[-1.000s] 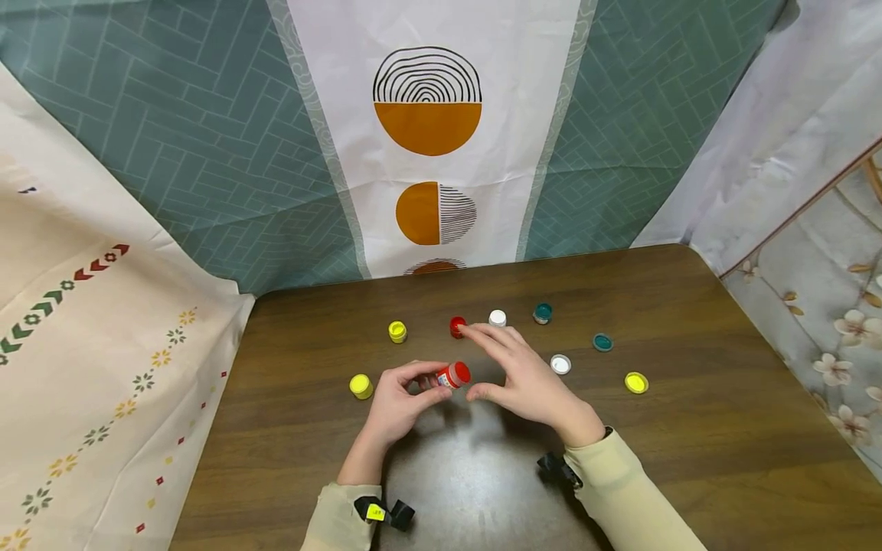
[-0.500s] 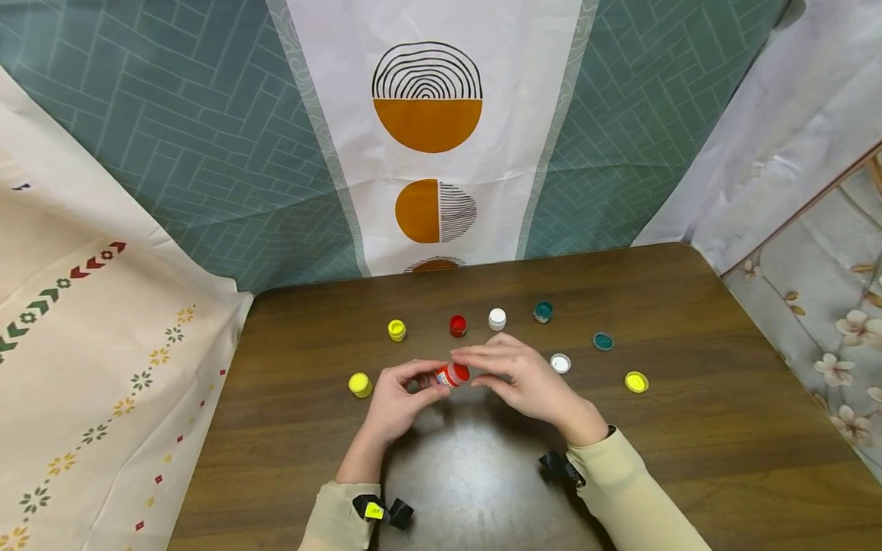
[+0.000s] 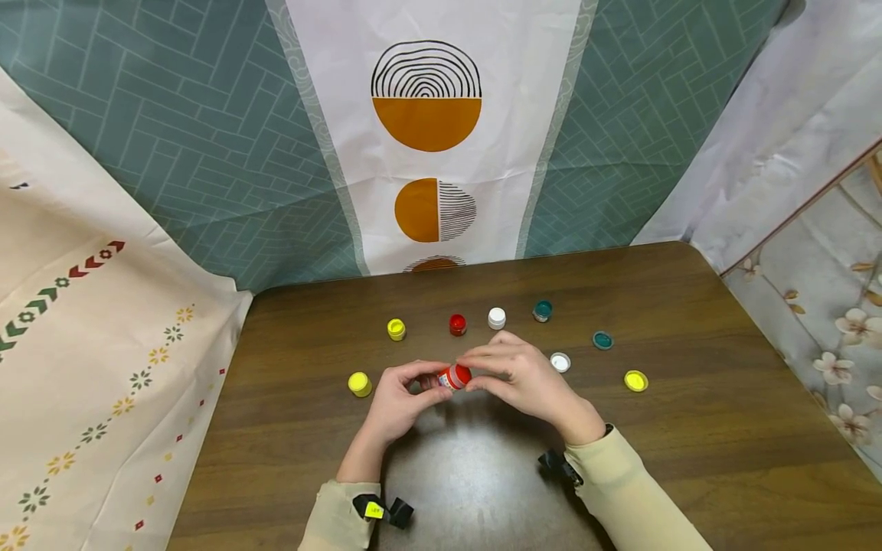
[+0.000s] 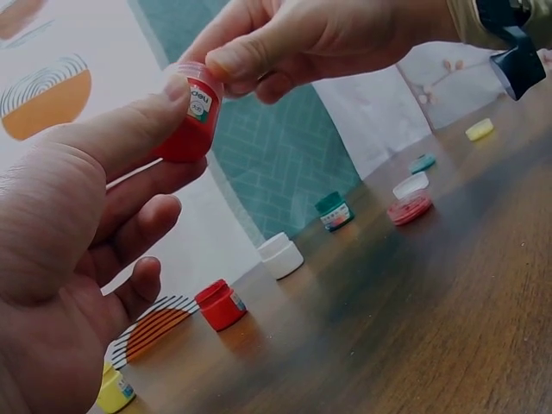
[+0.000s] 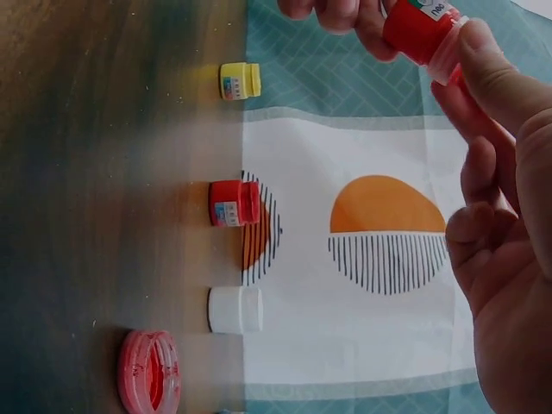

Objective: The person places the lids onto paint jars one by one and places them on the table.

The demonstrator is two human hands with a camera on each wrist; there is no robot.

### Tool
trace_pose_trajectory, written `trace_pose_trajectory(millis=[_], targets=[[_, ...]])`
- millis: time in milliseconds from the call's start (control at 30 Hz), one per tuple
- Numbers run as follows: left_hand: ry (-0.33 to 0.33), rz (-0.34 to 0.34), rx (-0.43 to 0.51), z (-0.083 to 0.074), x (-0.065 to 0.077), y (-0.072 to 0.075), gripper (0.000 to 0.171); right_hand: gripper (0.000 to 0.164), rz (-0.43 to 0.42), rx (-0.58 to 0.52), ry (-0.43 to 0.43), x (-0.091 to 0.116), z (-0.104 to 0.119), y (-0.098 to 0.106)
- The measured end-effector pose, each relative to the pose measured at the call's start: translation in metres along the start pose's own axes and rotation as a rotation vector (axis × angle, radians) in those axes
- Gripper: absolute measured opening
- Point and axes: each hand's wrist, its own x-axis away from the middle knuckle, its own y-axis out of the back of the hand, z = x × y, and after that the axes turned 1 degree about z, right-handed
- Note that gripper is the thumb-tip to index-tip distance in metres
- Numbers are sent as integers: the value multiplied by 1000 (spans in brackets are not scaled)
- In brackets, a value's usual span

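We grip the red jar (image 3: 452,376) in the curled fingers of our left hand (image 3: 403,398), holding it tilted above the surface (image 3: 289,459), while the thumb and fingers of our right hand (image 3: 524,379) pinch its translucent lid (image 5: 446,53). Beyond our fingers stand a yellow jar (image 3: 396,330), a second red jar (image 3: 458,325), a white jar (image 3: 496,318) and a green jar (image 3: 542,311). Another yellow jar (image 3: 360,384) stands to the left of our left fingers; a white lid (image 3: 560,362), a green lid (image 3: 602,340) and a yellow lid (image 3: 635,381) lie right of our right fingers.

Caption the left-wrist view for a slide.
Left hand grips a red jar, right hand pinches its top, above a wooden table.
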Motion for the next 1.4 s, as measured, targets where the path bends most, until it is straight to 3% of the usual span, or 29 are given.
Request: trace_pose_trajectory(millis=[367,533,667,800,967,1200,1400], targets=[[-11,13,-15,-1,0,0,32,36,-18,74,-133,-2,7,-1],[-18,8,-4,-2,0,0,32,54,-7,4,-184,1,7,5],[-19,-11,-4,-3,0,1,30,65,27,-76,-135,3,6,10],[-22,-10,1,-3,0,2,27,54,44,-95,-40,2,4,12],[-40,31,18,-2,1,1,25,49,41,-96,11,0,4,10],[-53,74,10,-3,1,1,26,42,50,-87,30,1,5,10],[-74,92,22,-3,1,0,28,37,53,-20,-36,2,9,10]])
